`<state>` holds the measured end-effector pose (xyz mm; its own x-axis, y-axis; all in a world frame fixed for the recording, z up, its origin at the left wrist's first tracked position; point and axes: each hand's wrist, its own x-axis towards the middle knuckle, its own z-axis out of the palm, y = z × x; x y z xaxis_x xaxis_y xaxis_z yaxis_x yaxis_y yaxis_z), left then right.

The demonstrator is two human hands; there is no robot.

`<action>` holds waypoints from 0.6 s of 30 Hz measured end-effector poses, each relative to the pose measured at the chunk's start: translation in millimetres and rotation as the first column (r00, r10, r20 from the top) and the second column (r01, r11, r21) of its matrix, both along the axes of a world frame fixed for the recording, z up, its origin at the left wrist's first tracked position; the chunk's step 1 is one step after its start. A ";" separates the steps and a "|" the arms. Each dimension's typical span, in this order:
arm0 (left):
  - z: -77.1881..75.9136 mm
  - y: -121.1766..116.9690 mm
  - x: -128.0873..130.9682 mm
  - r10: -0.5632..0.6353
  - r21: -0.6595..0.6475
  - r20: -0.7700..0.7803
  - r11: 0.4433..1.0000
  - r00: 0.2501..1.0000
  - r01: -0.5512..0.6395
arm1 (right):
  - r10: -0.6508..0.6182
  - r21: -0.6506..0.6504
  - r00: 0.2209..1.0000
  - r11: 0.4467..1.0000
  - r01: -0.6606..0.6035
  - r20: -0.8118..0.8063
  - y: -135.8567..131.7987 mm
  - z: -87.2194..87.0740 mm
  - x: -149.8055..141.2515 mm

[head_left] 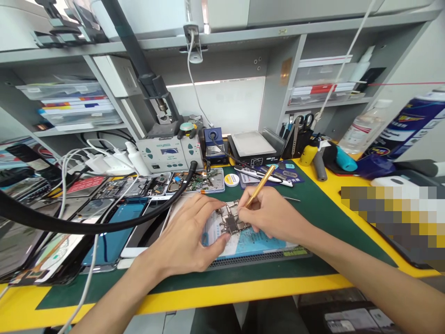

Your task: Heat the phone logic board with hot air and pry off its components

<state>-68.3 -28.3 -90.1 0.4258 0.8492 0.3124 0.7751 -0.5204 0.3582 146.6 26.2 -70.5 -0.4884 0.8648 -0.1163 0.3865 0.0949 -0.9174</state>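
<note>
A small phone circuit board (230, 221) lies on a blue repair pad (255, 246) near the front of the green mat (323, 218). My left hand (189, 236) rests on the pad, its fingers pressed against the board's left side, holding it down. My right hand (269, 212) is closed in a pinch round a gold-coloured tool (260, 185), whose lower end meets the board.
Opened phones and screens (114, 218) crowd the left of the bench under a thick black hose (104, 225). A soldering station (168, 155), a hot plate (251, 146), a tool holder (299, 134) and bottles (361, 132) stand behind. The yellow bench edge (243, 292) runs along the front.
</note>
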 end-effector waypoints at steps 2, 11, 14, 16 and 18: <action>0.2 -0.4 0.0 0.003 -0.003 0.001 1.000 1.000 -0.003 | -0.009 -0.005 1.000 1.000 0.009 0.002 0.2 -0.1 -0.4; -0.6 1.0 -1.2 -0.017 0.051 0.000 0.999 1.000 0.017 | -0.205 0.170 0.965 0.958 0.232 -0.162 12.1 0.1 3.2; -2.1 1.2 -4.7 -0.052 0.164 -0.027 0.985 0.998 0.056 | -0.206 0.385 0.978 0.899 0.207 -0.045 23.4 5.3 13.4; -4.8 -9.7 -5.9 -0.101 0.311 -0.005 0.946 0.995 0.098 | -0.146 0.400 0.987 0.910 0.108 0.067 27.8 13.4 19.5; -11.0 -34.2 -6.0 -0.143 0.430 0.039 0.896 0.989 0.112 | -0.072 0.476 0.983 0.879 -0.016 0.166 28.1 25.0 21.0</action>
<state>-74.3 -62.6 -101.0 0.4865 0.5682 0.6637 0.6737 -0.7276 0.1291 167.6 54.3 -45.5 -0.4732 0.8504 0.2299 0.5440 0.4873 -0.6831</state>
